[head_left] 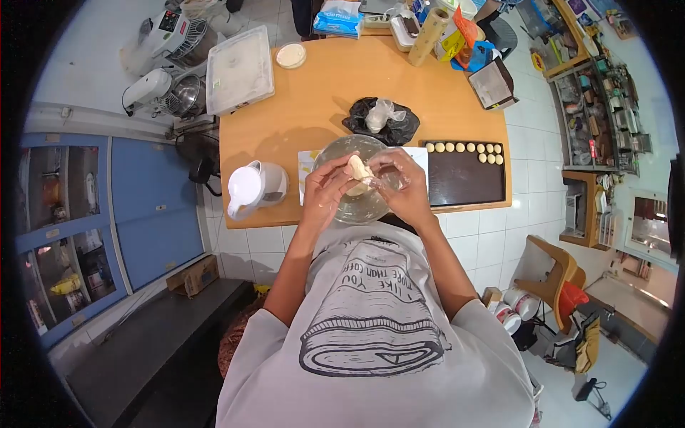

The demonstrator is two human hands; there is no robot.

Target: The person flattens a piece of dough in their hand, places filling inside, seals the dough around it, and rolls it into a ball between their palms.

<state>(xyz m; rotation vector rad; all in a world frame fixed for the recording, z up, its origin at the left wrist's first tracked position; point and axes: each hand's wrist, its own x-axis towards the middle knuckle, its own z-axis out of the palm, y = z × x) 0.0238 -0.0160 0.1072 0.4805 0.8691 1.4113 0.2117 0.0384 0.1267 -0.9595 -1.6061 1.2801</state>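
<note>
A pale piece of dough (358,168) is held up over a clear bowl (351,212). My left hand (325,191) grips it from the left with curled fingers. My right hand (405,187) pinches at its right side, with crumbs of dough stuck to the fingertips. More dough seems to lie in the bowl, partly hidden behind my hands. Right of the bowl is a dark baking tray (464,184), with several small round dough balls (460,148) lined along its far edge and right corner.
A white pitcher (258,187) stands left of the bowl. Beyond the bowl lies a black plastic bag (389,130) with a clear bag on top. A large lidded tub (241,70), a round container (291,55) and a film roll (429,37) are on the table's far side.
</note>
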